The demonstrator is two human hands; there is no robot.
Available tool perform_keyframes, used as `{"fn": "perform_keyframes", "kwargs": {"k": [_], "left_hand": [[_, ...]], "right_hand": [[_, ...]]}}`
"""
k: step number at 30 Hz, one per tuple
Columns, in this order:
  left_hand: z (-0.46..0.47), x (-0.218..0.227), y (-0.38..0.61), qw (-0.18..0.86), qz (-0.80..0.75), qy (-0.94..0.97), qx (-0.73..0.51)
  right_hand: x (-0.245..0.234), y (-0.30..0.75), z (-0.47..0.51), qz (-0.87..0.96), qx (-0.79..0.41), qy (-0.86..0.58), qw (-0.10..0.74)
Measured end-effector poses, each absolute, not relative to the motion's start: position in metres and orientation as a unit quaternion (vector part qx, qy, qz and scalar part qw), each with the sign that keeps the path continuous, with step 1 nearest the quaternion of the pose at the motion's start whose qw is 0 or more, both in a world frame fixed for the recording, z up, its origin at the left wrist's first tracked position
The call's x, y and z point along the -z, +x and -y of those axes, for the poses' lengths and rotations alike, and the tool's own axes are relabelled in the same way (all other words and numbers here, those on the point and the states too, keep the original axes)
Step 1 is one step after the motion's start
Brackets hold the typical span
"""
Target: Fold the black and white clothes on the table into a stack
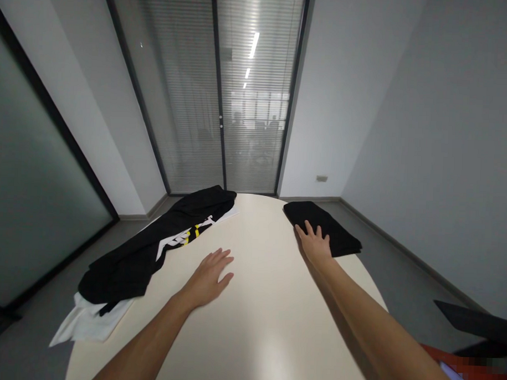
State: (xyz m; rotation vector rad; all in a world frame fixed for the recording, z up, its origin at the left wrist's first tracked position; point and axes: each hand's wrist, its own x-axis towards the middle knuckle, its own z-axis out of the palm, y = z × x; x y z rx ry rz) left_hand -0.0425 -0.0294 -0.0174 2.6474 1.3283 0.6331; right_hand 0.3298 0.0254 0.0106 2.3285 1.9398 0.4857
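Note:
My right hand (pixel 315 243) rests with spread fingers on the near left edge of a folded black cloth (pixel 325 223), which looks like a garment, at the right side of the table. Over the middle of the table, my left hand (pixel 209 277) is open, palm down, thumb apart, holding nothing. To its left lies a black garment (pixel 139 252) with white and yellow print, loosely spread along the table's edge. Part of a white cloth (pixel 97 320) shows from under it and hangs past the edge.
The pale table (pixel 257 323) has a rounded edge. Beyond it stand a glass partition with blinds (pixel 255 145) and grey walls. At the lower right are a dark chair part (pixel 473 322) and something red (pixel 443 357), partly blurred.

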Motion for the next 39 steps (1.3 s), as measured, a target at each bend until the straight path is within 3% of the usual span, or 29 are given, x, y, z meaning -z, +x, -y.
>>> {"fn": "perform_keyframes", "kwargs": {"k": [10,18,23,39], "left_hand": [[0.03,0.009,-0.036,0.035,-0.451,0.859,-0.24],[0.009,-0.011,-0.08,-0.15,-0.658,0.676,-0.296],[-0.001,-0.002,-0.114,-0.181,-0.724,0.619,-0.244],[0.006,-0.018,-0.093,-0.148,-0.61,0.734,-0.26]], "right_hand": [[-0.001,0.323,-0.02,-0.61,-0.2,0.766,-0.03],[-0.002,0.327,-0.008,-0.635,-0.199,0.74,-0.097],[-0.007,0.319,0.002,-0.657,-0.183,0.721,-0.125],[-0.007,0.313,0.001,-0.686,-0.169,0.69,-0.156]]}}
